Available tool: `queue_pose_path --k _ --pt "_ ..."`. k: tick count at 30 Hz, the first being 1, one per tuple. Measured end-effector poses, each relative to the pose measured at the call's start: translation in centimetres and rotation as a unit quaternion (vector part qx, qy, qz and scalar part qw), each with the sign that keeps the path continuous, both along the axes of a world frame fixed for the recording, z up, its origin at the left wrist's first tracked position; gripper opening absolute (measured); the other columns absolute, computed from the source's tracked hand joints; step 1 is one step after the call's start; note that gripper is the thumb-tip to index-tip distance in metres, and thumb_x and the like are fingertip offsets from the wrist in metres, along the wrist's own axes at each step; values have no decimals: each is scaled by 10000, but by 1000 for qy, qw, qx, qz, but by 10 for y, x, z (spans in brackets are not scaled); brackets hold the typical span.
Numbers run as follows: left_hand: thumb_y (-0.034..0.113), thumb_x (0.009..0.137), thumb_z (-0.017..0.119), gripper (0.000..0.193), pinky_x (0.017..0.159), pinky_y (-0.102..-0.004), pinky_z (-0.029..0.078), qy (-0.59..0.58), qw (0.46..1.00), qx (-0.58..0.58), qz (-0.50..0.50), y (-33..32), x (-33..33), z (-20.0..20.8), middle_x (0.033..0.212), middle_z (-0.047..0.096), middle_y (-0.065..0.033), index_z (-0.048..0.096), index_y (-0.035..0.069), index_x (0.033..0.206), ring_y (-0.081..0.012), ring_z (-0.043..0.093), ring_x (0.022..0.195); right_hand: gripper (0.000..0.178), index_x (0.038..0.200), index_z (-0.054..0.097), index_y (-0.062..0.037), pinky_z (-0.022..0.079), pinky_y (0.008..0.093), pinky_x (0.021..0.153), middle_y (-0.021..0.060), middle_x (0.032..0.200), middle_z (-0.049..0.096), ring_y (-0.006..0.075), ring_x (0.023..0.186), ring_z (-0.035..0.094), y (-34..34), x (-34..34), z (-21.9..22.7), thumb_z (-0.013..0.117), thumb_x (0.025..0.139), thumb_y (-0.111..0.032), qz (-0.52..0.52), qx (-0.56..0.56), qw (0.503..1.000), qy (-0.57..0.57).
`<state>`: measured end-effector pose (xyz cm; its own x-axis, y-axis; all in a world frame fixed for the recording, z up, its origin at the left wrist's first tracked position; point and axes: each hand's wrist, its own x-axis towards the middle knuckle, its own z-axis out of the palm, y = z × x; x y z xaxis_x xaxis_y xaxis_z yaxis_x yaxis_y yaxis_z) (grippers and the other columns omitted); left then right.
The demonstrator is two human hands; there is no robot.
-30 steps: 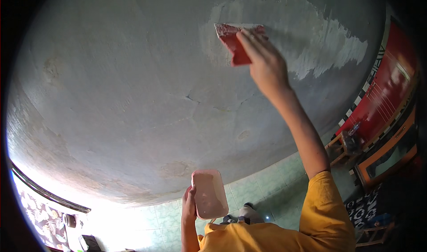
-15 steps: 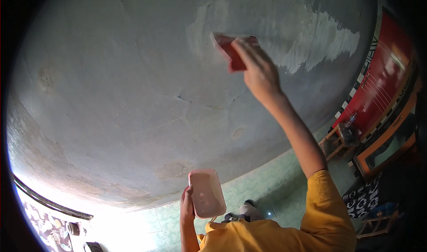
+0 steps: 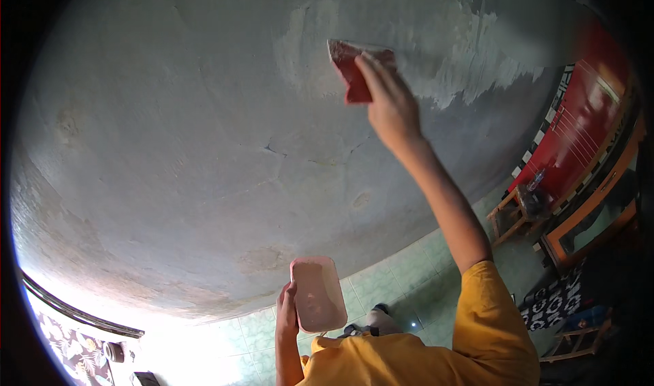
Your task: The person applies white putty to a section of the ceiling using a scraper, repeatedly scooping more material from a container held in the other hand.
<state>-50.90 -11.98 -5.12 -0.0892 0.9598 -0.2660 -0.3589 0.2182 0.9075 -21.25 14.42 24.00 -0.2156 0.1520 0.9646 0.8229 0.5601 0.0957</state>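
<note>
My right hand point(image 3: 394, 106) is raised against the grey wall point(image 3: 170, 113), fingers closed on a red putty spreader point(image 3: 354, 72). Its upper edge, smeared with pale paste, lies at or very near the wall; exact contact cannot be made out. Around and to the right of it spreads a rough whitish patch of putty point(image 3: 470, 52). Low in front of my body, my left hand point(image 3: 287, 310) grips the side of a shallow pinkish plastic container point(image 3: 318, 295), with a few pale lumps or smears inside. Fine cracks point(image 3: 272, 149) run across the wall below the spreader.
Pale green floor tiles point(image 3: 388, 284) meet the wall's lower edge. On the right stand a wooden stool point(image 3: 521, 209), a red panel point(image 3: 579, 120) and an orange-framed piece of furniture point(image 3: 599, 212). Bright light falls at lower left, beside a patterned cloth point(image 3: 71, 338).
The red spreader has moved slightly upward along the wall with my right hand, and its angle has changed a little. My left hand and the container stay almost in place.
</note>
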Motion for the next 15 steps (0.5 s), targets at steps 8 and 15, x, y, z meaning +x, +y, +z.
queue_pose_path --k 8,15 --pt "438 1084 563 591 956 -331 515 -24 1000 14 1 2 -5 -4 1242 673 -111 570 -65 1396 -180 627 1114 486 1395 643 -20 559 473 1069 173 1404 670 373 1264 667 -36 -8 -143 598 917 61 74 -144 983 -84" --pt "439 1081 566 603 942 -328 523 -15 1000 1 -5 4 10 5 1248 672 -108 558 -66 1411 -178 631 1112 538 1457 587 -31 533 483 1084 170 1469 614 386 1279 636 -1 0 -13 591 927 57 4 -3 1000 -6"
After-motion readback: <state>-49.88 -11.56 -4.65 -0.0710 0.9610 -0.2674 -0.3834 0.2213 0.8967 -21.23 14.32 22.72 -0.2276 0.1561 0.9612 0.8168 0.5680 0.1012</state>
